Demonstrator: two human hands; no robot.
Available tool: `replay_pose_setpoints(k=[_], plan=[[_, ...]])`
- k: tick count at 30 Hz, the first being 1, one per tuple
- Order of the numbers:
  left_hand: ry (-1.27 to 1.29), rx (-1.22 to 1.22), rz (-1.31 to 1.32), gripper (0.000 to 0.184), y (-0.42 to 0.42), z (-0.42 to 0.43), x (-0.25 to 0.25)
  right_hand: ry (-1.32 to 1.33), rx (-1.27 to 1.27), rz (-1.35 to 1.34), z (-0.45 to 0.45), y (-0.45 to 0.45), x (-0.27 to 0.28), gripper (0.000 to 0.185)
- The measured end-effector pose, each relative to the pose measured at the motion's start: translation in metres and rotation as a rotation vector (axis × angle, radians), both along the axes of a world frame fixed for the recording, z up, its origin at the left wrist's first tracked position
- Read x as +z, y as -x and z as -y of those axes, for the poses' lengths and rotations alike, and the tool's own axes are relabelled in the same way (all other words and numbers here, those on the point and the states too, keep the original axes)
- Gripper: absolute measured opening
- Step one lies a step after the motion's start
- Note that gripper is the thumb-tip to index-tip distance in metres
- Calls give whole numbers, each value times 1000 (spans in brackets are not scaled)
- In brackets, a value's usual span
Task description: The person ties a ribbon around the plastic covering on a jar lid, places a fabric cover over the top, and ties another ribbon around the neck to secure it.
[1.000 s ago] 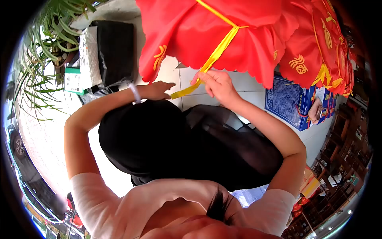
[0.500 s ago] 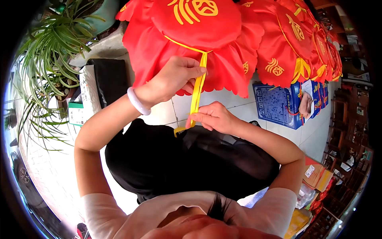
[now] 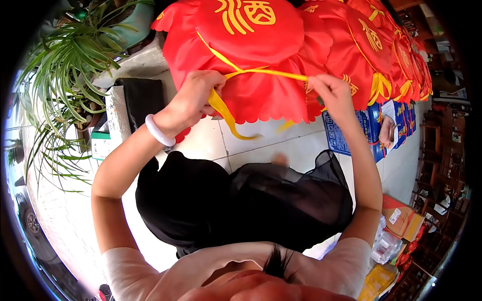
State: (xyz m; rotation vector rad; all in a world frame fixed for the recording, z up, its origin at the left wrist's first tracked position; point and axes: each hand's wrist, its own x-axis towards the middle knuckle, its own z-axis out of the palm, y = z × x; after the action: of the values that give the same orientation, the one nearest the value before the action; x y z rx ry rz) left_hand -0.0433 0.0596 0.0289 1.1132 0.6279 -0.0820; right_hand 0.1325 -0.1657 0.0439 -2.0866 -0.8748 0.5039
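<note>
A red cloth cover (image 3: pixel 251 45) with gold characters and a scalloped hem drapes a rounded object at the top centre. A yellow ribbon (image 3: pixel 276 73) runs around it and crosses at the front. My left hand (image 3: pixel 195 98), with a pale bangle on the wrist, is closed on one side of the ribbon, whose loose end hangs below it. Off to the right, my right hand (image 3: pixel 331 94) pinches the other side, pulled taut and nearly level. The crossing lies between both hands, against the cloth.
More red covered objects (image 3: pixel 369 40) with yellow bows stand at the upper right, above blue boxes (image 3: pixel 346 135). On the left are a leafy plant (image 3: pixel 65 65) and a black package (image 3: pixel 140 100). Cardboard boxes (image 3: pixel 401 220) lie at the lower right.
My right hand has risen and moved right from beneath the cover. My left hand has shifted slightly left. The ribbon, hanging down before, now crosses and stretches sideways between my hands.
</note>
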Motion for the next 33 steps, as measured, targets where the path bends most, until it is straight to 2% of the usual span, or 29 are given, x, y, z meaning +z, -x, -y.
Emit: replay_pose_setpoints(k=[1,3,5,7,8,9,11,14,15,19,21,25,26,31,33], plan=[[-2,3,1,20,2,-4,-1,-2,3,1,-4,-10,-5,19],[-34,-79,13,20,3,-13,-6,-153,75,288,-11,-34,-20,19],[-58,-68,38,20,4,-13,-10,-110,122,370,-19,-47,-27,17],[-299,-90,176,19,11,-3,-8,-141,136,451,-29,-54,-27,17],[-354,-166,221,15,15,-1,-5,-59,117,416,-28,-53,-24,14],[-340,-206,86,15,18,4,-4,-60,112,421,-26,-47,-23,14],[-454,-247,248,15,22,19,-19,-194,148,491,-23,-36,-24,12],[-899,-416,513,12,18,23,-16,-220,132,476,-19,-27,-31,11],[-894,-420,512,12,18,19,-17,-209,89,431,-18,-26,-34,11],[-343,-174,192,18,19,-16,-13,-265,173,500,-36,-30,-35,11],[-418,-132,183,19,22,-35,-11,-199,160,460,-41,-30,-32,10],[-424,-129,129,23,17,-38,-5,-334,279,501,-33,-49,-40,9],[-220,-105,100,21,19,-36,0,-327,265,515,-30,-51,-40,9],[-164,11,62,19,36,-18,-12,-414,314,528,-28,-55,-41,10],[-67,69,56,21,42,-13,-17,-212,284,389,-23,-57,-46,12]])
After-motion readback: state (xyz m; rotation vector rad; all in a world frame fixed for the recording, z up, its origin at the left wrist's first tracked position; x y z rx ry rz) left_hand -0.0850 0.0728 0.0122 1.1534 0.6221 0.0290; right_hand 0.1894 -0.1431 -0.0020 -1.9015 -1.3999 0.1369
